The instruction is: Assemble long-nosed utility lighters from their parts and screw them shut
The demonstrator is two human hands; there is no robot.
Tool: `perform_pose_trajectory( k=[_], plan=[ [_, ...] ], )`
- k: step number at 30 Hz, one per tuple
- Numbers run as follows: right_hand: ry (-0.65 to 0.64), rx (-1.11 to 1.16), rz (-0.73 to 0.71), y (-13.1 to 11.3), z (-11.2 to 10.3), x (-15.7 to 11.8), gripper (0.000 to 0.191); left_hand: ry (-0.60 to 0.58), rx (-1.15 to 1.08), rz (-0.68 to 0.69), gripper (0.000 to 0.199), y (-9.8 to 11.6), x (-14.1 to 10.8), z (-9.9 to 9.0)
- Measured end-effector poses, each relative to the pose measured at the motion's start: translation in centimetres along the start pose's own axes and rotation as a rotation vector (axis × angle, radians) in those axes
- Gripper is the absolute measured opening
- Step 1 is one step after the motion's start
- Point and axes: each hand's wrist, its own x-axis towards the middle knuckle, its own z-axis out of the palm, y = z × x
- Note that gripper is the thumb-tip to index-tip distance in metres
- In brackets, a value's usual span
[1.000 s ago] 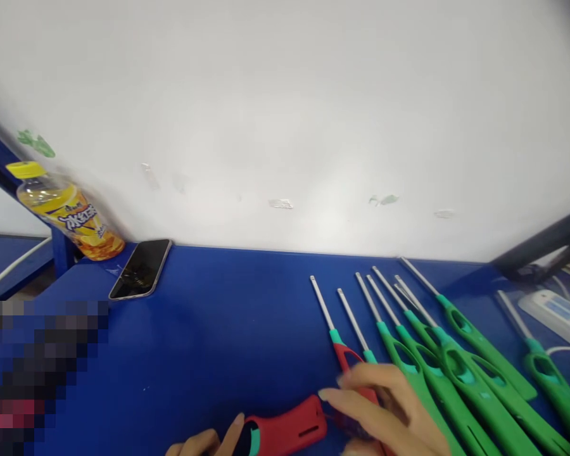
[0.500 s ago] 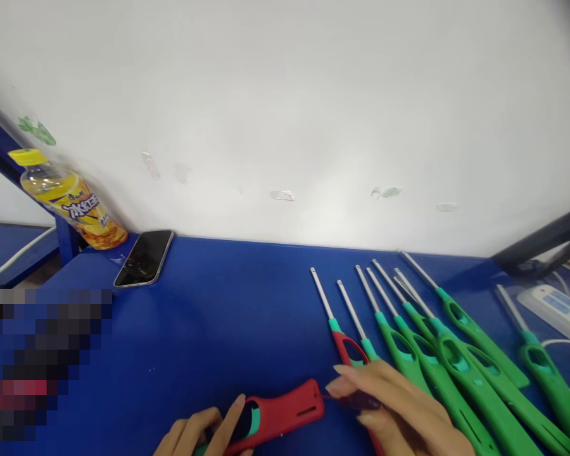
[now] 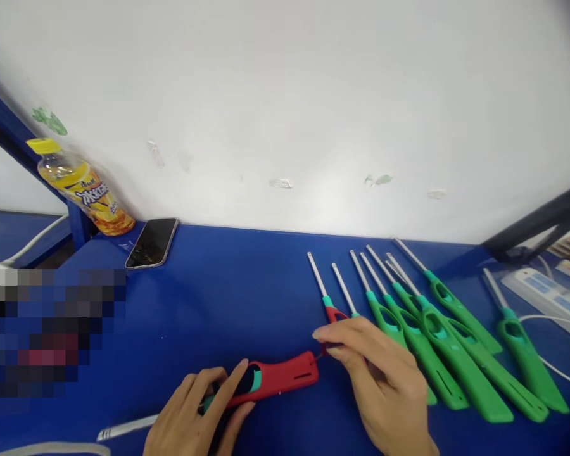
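Note:
A red lighter (image 3: 287, 375) with a teal trigger and a metal tube lies at the bottom centre, its handle end pointing right. My left hand (image 3: 202, 405) is wrapped round its trigger part. Just right of the handle end, my right hand (image 3: 377, 380) pinches a small dark red piece, mostly hidden by the fingers, with a thin strand running to the handle's end. Behind the right hand lie another red lighter (image 3: 332, 313) and one whose handle is mostly hidden. Several green lighters (image 3: 470, 367) lie side by side to the right.
A yellow-capped drink bottle (image 3: 92, 196) leans by the wall at the left, beside a phone (image 3: 152, 243). A white power strip (image 3: 546, 294) with a cable lies far right. White cable lies at the bottom left. A pixelated patch covers the left edge.
The view has tilted, so everything sits higher in the picture. My right hand has turned, its fingers now closed more tightly near the handle's end. My left hand keeps its hold on the red lighter.

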Motion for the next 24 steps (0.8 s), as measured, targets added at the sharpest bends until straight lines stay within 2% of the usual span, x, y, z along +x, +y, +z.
perform_pose_trajectory(
  k=[4, 7, 10, 12, 15, 17, 19, 21, 24],
  plan=[
    [-0.012, -0.043, -0.069, -0.7, -1.0, -0.7, 0.027, -0.03, -0.001, 0.039, 0.04, -0.2, 0.3, 0.2],
    [0.132, -0.103, -0.071, -1.1, -2.5, -1.7, 0.029, -0.051, 0.057, 0.1, 0.04, -0.5, 1.3, 0.6],
    [0.212, -0.147, -0.096, -0.5, -3.3, -2.5, 0.034, -0.019, 0.158, 0.115, 0.063, -0.8, 2.1, 0.9],
    [0.126, -0.196, -0.126, 0.5, -3.2, -2.9, 0.033, -0.005, 0.138, 0.039, 0.071, -0.8, 2.1, 0.9],
    [-0.038, -0.278, -0.177, 2.2, -2.4, -3.3, 0.028, 0.018, -0.001, -0.093, 0.055, -0.2, 1.6, 0.7],
    [-0.094, -0.332, -0.219, 3.2, -1.8, -3.4, 0.025, 0.005, -0.062, -0.132, 0.049, 0.6, 1.2, 0.5],
    [-0.125, -0.402, -0.264, 3.7, -1.5, -3.4, 0.024, -0.041, -0.077, -0.118, 0.052, 1.4, 1.0, 0.4],
    [-0.139, -0.456, -0.309, 3.7, -1.4, -3.5, 0.024, -0.106, -0.065, -0.081, 0.064, 2.0, 1.0, 0.5],
    [-0.186, -0.398, -0.289, 2.4, -1.8, -4.2, 0.024, -0.181, -0.033, -0.036, 0.08, 2.3, 1.2, 0.6]
  ],
)
